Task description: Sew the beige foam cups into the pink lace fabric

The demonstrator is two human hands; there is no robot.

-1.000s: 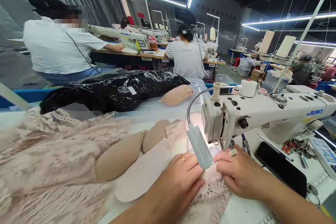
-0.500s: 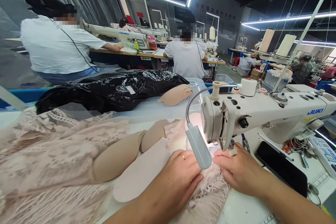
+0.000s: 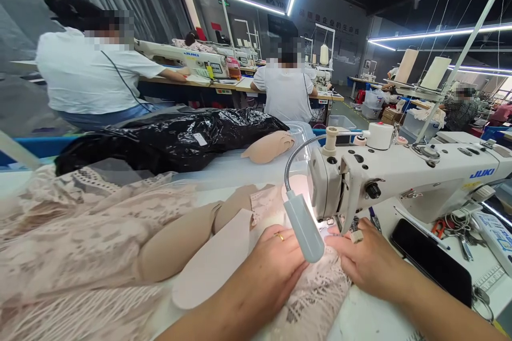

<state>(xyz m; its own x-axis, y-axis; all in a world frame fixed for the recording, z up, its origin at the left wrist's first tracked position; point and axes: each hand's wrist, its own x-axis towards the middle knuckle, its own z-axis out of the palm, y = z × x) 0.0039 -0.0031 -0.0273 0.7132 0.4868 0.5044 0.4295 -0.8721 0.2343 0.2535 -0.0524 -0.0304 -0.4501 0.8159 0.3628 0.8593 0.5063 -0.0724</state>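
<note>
Pink lace fabric, lower centre: my left hand and right hand press it flat, palms down, fingers unclenched, beneath the sewing machine.

White table bears lace fabric, phone.

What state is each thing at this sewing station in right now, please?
left hand: flat on the lace fabric
right hand: pressing the lace by the needle
gooseneck lamp: lit
sewing machine: lace under its foot
phone: screen dark
black plastic bag: lying crumpled
</note>
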